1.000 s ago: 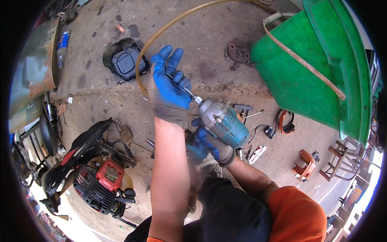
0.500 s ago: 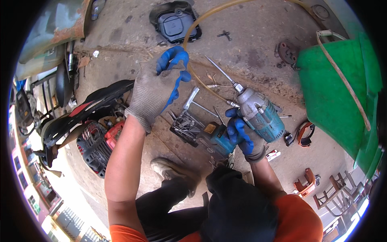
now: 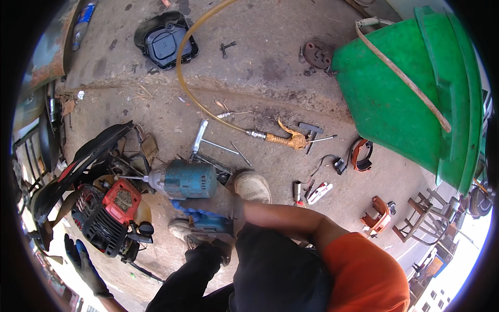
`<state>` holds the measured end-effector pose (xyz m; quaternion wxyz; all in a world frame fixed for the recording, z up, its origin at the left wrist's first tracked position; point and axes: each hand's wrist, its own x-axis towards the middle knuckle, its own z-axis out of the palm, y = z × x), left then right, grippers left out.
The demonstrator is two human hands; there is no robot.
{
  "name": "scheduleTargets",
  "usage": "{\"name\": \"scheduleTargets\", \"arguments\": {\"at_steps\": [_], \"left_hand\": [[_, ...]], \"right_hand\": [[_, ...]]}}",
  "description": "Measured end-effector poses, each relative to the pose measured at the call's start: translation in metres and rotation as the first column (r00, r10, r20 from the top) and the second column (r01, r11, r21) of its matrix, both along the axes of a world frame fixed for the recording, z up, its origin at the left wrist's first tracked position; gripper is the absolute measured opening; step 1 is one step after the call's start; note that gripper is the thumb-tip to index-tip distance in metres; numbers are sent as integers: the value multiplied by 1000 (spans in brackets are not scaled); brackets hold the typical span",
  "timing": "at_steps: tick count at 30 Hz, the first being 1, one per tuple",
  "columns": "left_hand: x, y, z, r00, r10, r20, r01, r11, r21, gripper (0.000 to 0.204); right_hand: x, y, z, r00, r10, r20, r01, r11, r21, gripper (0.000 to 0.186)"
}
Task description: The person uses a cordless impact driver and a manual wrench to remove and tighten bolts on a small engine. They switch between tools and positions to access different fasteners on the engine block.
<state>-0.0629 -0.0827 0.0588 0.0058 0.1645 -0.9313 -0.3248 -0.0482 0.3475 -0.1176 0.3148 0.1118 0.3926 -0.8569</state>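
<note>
My right hand, in a grey and blue glove, is closed around the handle of a teal cordless impact driver. Its long bit points left, the tip close to the top of a small red and black engine; whether it seats in a screw is too small to tell. Beyond the engine's left side, my left hand, gloved too, has its fingers spread and holds nothing. A long black curved part lies behind the engine. My shoes flank the driver's lower end.
A T-handle wrench lies beyond the driver. An orange air blow gun on a yellow hose rests farther right. The big green bin takes up the right side. Back left sits a black cover; orange housing parts lie at right.
My right hand has swung the impact driver left, its bit now turned toward the engine. My left hand has dropped from the middle to the lower left. The view has shifted too.
</note>
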Motion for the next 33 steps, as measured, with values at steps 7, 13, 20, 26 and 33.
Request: {"name": "scheduleTargets", "arguments": {"at_steps": [7, 13, 20, 26, 33], "left_hand": [[-14, 23, -59, 997, 11, 81, -35, 954, 298, 66], [-12, 12, -72, 1000, 8, 13, -11, 967, 254, 70], [-21, 13, -66, 999, 3, 46, -14, 967, 256, 79], [-21, 21, -56, 998, 27, 63, -46, 941, 334, 86], [-18, 16, -58, 997, 40, 61, -62, 910, 411, 85]], "right_hand": [[15, -13, -8, 998, -60, 33, 60, 998, 10, 24], [9, -18, -9, 997, 1, 82, -2, 1000, 13, 22], [-1, -28, -13, 969, 57, 239, -5, 977, -212, 29], [-15, -41, -8, 968, 109, 225, -62, 976, -207, 26], [-34, -55, -15, 970, 139, 201, -121, 988, -98, 21]]}}
